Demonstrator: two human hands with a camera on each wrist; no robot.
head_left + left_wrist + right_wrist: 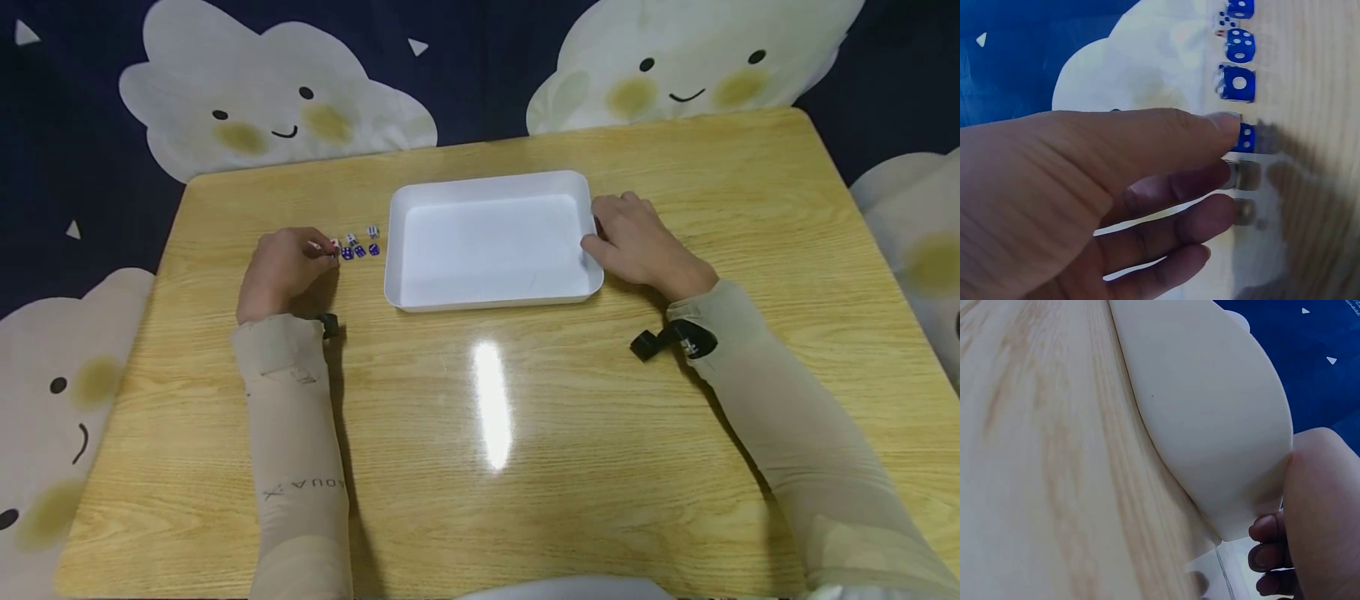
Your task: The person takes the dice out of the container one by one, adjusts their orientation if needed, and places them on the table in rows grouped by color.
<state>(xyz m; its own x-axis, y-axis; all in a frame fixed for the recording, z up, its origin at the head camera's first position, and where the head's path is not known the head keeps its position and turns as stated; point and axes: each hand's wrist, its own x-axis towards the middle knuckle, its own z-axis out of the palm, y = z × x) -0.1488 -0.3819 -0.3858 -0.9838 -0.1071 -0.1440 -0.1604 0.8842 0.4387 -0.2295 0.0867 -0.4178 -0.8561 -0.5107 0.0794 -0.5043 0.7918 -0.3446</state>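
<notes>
My left hand [281,268] is at the left end of a small group of dice, its thumb and forefinger pinching a blue die [1247,137], partly hidden by the thumb in the left wrist view. Other blue dice [360,251] with white dots stand in a short row beside the fingertips. Behind them sit white dice [352,239], spaced unevenly. With the thumb inside the rim and the fingers outside, my right hand [637,242] grips the right end of a shallow white tray [495,296]. The right wrist view shows the tray's outer wall [1210,412] close up.
A wooden table [420,433] carries everything, with a bright light reflection in front of the tray. Dark blue cloth [480,83] with smiling clouds hangs along the far edge and the sides. The dice lie just left of the tray.
</notes>
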